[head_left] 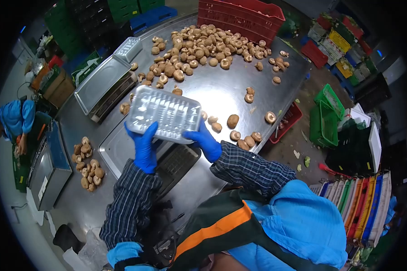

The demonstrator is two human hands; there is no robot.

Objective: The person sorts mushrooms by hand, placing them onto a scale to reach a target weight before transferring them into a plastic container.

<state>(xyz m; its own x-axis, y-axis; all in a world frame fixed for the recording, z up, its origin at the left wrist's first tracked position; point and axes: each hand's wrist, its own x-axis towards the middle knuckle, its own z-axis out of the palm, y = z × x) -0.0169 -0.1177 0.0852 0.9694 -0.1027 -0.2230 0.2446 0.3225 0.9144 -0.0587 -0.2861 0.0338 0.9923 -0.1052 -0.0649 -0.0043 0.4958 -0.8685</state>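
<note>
Both hands, in blue gloves, hold up a clear plastic tray (165,110) above the steel table. My left hand (144,147) grips its near left corner, thumb across the near edge. At the near right corner, my right hand (205,139) is closed on the rim. Beneath the tray lies a flat metal plate (111,149), partly hidden, with a dark panel (180,163) beside it. A large heap of brown shiitake mushrooms (203,47) spreads over the far side of the table, and several loose ones (233,120) lie right of the tray.
A scale with a metal platform (103,83) stands at the left, another clear tray (128,49) by its far end. Small mushroom piles (92,175) sit near left. A red crate (239,20) stands behind the heap. Green crates (323,124) are on the floor right. Another person (18,118) works far left.
</note>
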